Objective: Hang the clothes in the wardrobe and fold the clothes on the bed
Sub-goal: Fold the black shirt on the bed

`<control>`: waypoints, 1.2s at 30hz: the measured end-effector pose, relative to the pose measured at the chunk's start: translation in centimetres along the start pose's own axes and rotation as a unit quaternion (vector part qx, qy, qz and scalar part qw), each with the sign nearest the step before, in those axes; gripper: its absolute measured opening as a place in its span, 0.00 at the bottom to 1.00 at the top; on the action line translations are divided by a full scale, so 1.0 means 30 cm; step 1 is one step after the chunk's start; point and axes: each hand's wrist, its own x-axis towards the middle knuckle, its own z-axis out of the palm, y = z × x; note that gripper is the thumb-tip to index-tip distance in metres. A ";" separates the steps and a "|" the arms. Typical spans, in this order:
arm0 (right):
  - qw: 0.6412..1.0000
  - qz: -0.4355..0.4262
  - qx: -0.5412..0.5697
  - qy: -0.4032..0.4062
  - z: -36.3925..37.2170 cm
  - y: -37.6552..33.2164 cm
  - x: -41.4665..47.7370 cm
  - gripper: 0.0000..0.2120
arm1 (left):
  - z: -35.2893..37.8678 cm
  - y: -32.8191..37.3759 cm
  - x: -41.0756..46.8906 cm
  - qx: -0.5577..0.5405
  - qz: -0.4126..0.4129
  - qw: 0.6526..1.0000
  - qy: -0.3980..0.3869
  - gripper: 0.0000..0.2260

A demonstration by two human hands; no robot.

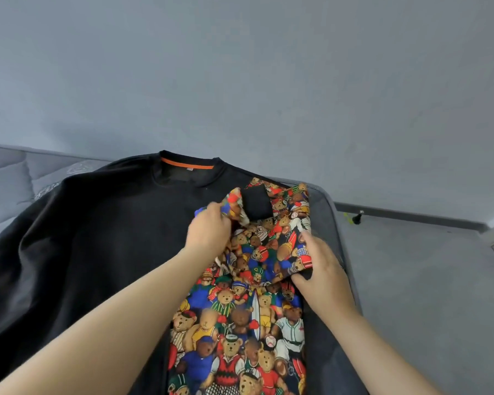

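Home bedroom: grey quilted mattress (9, 178), clothes laid out, plain wall (240, 67).

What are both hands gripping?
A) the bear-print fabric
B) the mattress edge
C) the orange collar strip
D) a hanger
A: the left hand and the right hand each pinch the bunched upper part of the bear-print fabric, to the right of the black top.

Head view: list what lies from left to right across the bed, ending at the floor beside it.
grey mattress → black sweatshirt → left hand → bear-print garment → right hand → small dark object
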 end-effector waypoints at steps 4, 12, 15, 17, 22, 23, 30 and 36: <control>0.997 -0.021 0.011 0.074 0.029 -0.066 0.033 0.34 | -0.209 -0.151 0.051 -0.145 -0.085 0.972 0.162 0.03; 0.971 -0.017 -0.201 -0.130 0.166 -0.153 0.027 0.28 | -0.281 -0.487 0.037 -0.271 -0.286 0.917 0.070 0.31; 0.960 -0.013 -0.233 -0.156 0.172 -0.155 0.029 0.29 | -0.271 -0.502 0.044 -0.293 -0.260 0.912 0.119 0.22; 0.953 0.000 -0.243 -0.179 0.167 -0.154 0.034 0.30 | -0.274 -0.492 0.043 -0.294 -0.204 0.919 0.164 0.17; 0.942 0.049 -0.248 -0.220 0.170 -0.168 0.043 0.32 | -0.236 -0.524 0.045 -0.344 -0.294 0.885 0.110 0.13; 0.941 0.056 -0.247 -0.223 0.174 -0.177 0.047 0.33 | -0.233 -0.534 0.047 -0.362 -0.316 0.872 0.091 0.11; 0.959 -0.020 -0.135 -0.250 0.219 -0.319 0.084 0.31 | -0.319 -0.539 -0.009 -0.363 -0.302 0.881 0.027 0.06; 0.950 -0.086 -0.082 -0.288 0.314 -0.545 0.102 0.32 | -0.560 -0.684 -0.126 -0.027 -0.111 0.990 0.079 0.08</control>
